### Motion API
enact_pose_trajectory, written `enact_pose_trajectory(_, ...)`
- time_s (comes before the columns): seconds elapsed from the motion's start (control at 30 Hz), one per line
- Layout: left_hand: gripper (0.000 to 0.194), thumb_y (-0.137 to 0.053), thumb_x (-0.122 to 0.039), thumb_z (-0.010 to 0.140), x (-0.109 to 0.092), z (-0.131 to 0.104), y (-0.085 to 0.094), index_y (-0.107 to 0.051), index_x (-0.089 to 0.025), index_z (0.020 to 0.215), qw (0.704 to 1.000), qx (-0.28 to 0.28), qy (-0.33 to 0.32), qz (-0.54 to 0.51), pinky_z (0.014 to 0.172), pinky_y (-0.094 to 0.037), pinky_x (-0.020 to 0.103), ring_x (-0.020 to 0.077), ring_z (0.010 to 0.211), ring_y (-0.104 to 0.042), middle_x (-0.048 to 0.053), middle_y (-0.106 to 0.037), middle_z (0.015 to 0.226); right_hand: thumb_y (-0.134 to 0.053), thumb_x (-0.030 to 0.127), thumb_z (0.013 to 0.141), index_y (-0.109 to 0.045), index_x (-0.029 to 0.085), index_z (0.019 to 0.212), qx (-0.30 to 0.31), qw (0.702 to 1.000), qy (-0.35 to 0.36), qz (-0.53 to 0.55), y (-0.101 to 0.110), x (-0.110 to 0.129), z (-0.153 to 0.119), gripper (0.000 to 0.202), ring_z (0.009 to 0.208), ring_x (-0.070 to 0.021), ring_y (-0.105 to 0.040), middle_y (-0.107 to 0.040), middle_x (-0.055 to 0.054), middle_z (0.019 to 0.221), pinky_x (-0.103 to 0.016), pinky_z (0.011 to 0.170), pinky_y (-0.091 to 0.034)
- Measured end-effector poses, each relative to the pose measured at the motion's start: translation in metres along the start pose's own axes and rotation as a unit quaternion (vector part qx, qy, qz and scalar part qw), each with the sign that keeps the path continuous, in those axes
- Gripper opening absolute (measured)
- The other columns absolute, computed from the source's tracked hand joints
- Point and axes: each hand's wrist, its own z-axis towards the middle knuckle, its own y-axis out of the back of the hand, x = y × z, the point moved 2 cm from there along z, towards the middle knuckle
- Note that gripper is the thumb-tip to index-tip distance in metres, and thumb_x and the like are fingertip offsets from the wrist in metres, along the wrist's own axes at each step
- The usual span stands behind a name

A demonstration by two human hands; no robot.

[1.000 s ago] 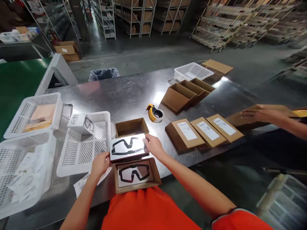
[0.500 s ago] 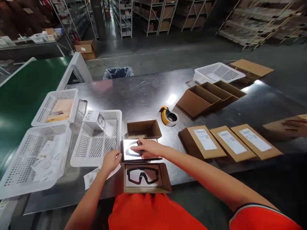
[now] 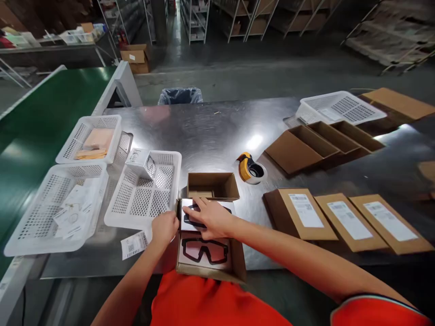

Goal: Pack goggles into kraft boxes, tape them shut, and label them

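Observation:
Two white boxes printed with goggles lie at the front edge of the metal table. The nearer printed box (image 3: pixel 204 251) sits in an open brown carton (image 3: pixel 239 262). On the farther printed box (image 3: pixel 186 217) rests my right hand (image 3: pixel 215 218), its fingers spread over the top. My left hand (image 3: pixel 165 227) is closed at the left edge of these boxes, beside a labelled paper (image 3: pixel 134 245); what its fingers pinch is hidden. Just behind stands an open, upright brown carton (image 3: pixel 213 184).
A yellow tape dispenser (image 3: pixel 250 168) lies right of centre. White baskets (image 3: pixel 110 216) stand at the left beside a green conveyor (image 3: pixel 44 104). Labelled cartons (image 3: pixel 299 215) and open cartons (image 3: pixel 295 151) are at the right, with another white basket (image 3: pixel 341 107) behind.
The view has shifted, moving the table's contents across the picture. The farther printed box now sits closer against the nearer carton, and my left hand has come in against its left edge.

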Motion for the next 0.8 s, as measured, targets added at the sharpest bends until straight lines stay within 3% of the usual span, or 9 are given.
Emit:
enact_pose_trajectory(0.17, 0.025, -0.038, -0.022, 0.090, -0.005, 0.000, -0.006, -0.063, -0.018, 0.088, 1.000, -0.012, 0.013, 0.010, 0.067, -0.037, 0.029, 0.0211, 0.084, -0.066, 0.008, -0.071, 0.089, -0.078, 0.041, 0.063, -0.035, 0.016, 0.145, 0.029, 0.998, -0.050, 0.005, -0.001, 0.001, 0.006, 0.097, 0.110, -0.0393, -0.051, -0.044, -0.025, 0.131, -0.045, 0.081, -0.049)
enact_pose_trajectory(0.3, 0.025, -0.039, -0.024, 0.090, -0.009, 0.000, -0.007, -0.062, -0.020, 0.083, 0.999, -0.010, -0.047, 0.002, 0.067, -0.036, 0.028, 0.0191, 0.086, -0.065, 0.004, -0.070, 0.089, -0.078, 0.040, 0.067, -0.036, 0.026, 0.146, 0.040, 0.999, -0.016, 0.011, -0.015, -0.023, 0.002, 0.091, 0.109, -0.0349, -0.054, -0.045, -0.020, 0.131, -0.041, 0.079, -0.050)
enact_pose_trajectory(0.43, 0.025, -0.039, -0.023, 0.090, -0.011, -0.002, -0.005, -0.062, -0.020, 0.080, 0.998, -0.011, -0.058, -0.002, 0.065, -0.035, 0.028, 0.0183, 0.083, -0.064, 0.004, -0.070, 0.086, -0.064, 0.030, 0.084, -0.033, 0.035, 0.146, 0.102, 0.993, 0.059, 0.013, -0.027, -0.041, -0.010, 0.069, 0.087, -0.0250, -0.063, -0.060, -0.012, 0.111, -0.031, 0.066, -0.048)
enact_pose_trajectory(0.5, 0.025, -0.039, -0.022, 0.090, -0.013, -0.003, -0.005, -0.062, -0.020, 0.079, 0.998, -0.013, -0.053, -0.001, 0.065, -0.035, 0.029, 0.0184, 0.082, -0.064, 0.004, -0.070, 0.085, -0.059, 0.026, 0.087, -0.032, 0.038, 0.146, 0.139, 0.988, 0.060, 0.005, -0.034, -0.045, -0.009, 0.066, 0.074, -0.0221, -0.065, -0.064, -0.010, 0.104, -0.028, 0.058, -0.044)
enact_pose_trajectory(0.7, 0.024, -0.041, -0.022, 0.090, -0.018, -0.003, -0.004, -0.063, -0.019, 0.081, 0.999, -0.010, -0.033, 0.002, 0.065, -0.035, 0.029, 0.0197, 0.081, -0.064, 0.005, -0.070, 0.085, -0.055, 0.020, 0.088, -0.044, 0.039, 0.139, 0.185, 0.983, 0.007, 0.007, -0.080, -0.050, 0.018, 0.056, 0.070, -0.0208, -0.067, -0.067, -0.011, 0.107, -0.024, 0.053, -0.039)
enact_pose_trajectory(0.8, 0.024, -0.041, -0.022, 0.090, -0.020, -0.005, -0.005, -0.064, -0.018, 0.082, 1.000, -0.009, -0.027, -0.006, 0.067, -0.037, 0.029, 0.0204, 0.082, -0.065, 0.007, -0.070, 0.086, -0.058, 0.022, 0.086, -0.052, 0.036, 0.134, 0.176, 0.984, -0.024, 0.026, -0.099, -0.050, 0.017, 0.050, 0.071, -0.0185, -0.066, -0.067, -0.008, 0.105, -0.023, 0.055, -0.039)
